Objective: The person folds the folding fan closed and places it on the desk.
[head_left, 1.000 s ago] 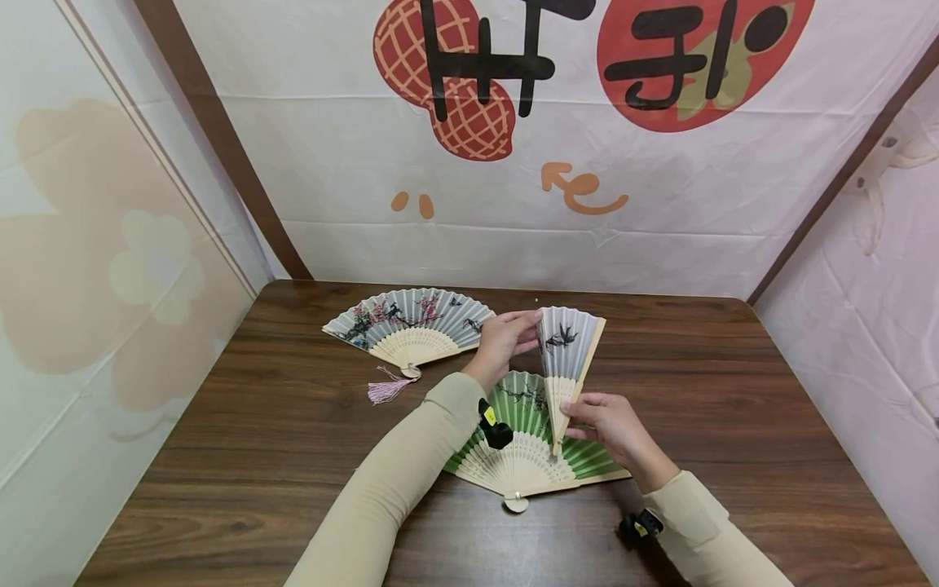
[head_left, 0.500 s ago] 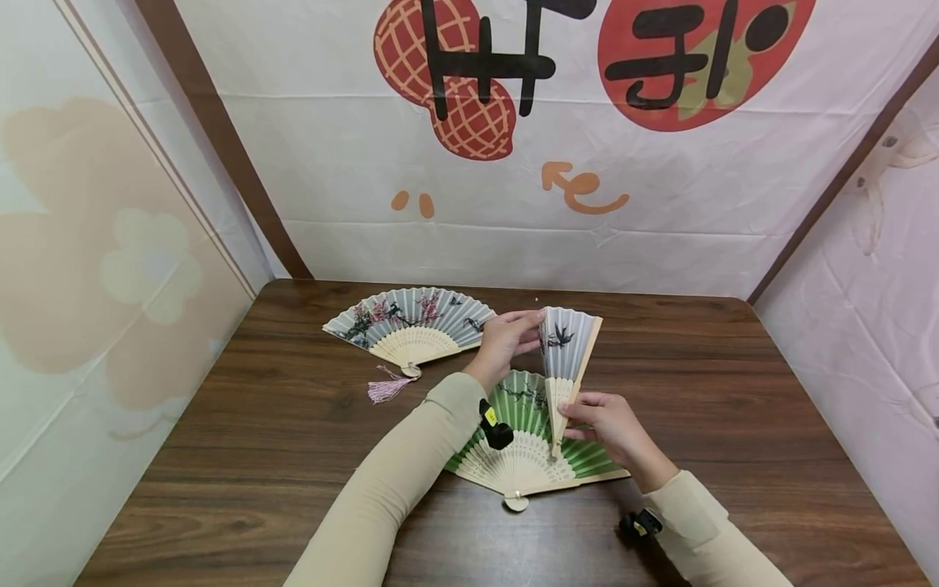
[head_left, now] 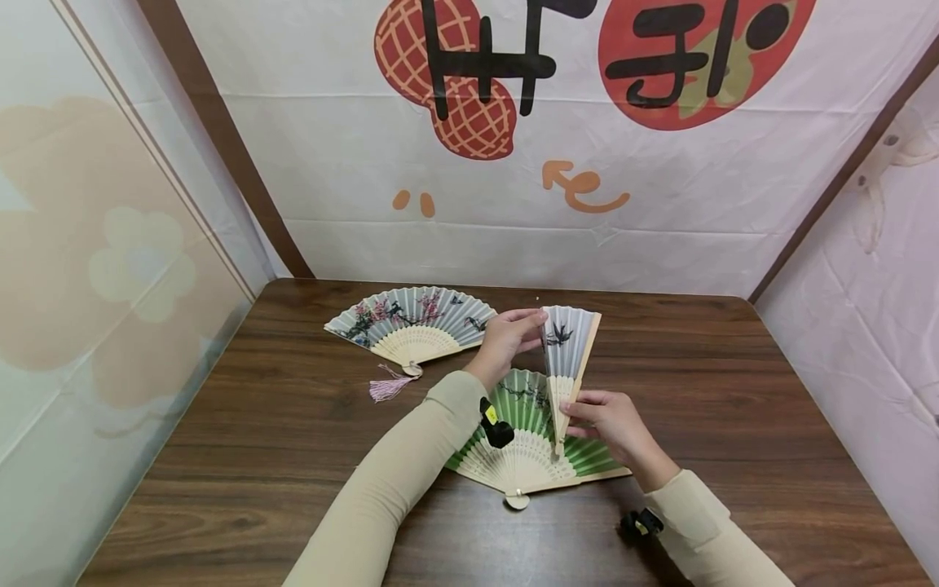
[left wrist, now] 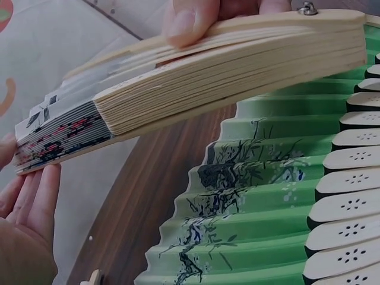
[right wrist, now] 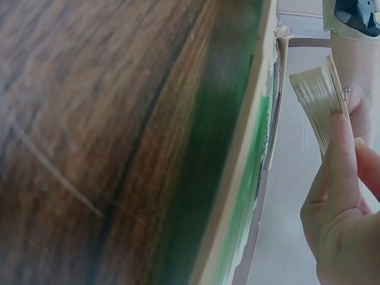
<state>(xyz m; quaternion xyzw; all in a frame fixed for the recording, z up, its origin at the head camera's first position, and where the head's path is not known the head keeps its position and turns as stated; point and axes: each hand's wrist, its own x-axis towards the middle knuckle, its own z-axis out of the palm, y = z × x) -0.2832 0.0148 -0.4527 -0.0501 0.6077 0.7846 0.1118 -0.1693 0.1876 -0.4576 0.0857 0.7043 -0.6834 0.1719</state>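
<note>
A partly folded grey folding fan (head_left: 568,342) with a dark bird print is held up between both hands. My left hand (head_left: 506,341) pinches its pleated edge at the upper left, thumb on one face and fingers on the other, as the left wrist view shows. Lower down, my right hand (head_left: 612,425) grips its pale wooden ribs close to the pivot. In the left wrist view the ribs (left wrist: 237,83) are stacked closely. Under it a green folding fan (head_left: 519,399) lies spread on the table, partly covered by the left forearm and the held fan.
At the back left of the wooden table (head_left: 293,424), a second grey fan (head_left: 414,322) with pink blossoms lies spread out. Its pink tassel (head_left: 389,386) trails toward the front. A white printed cloth (head_left: 469,253) hangs behind the table's far edge.
The held fan has narrowed slightly, its right edge shifting a little to the left. Both hands keep nearly the same places and grips. The two spread fans lie as before.
</note>
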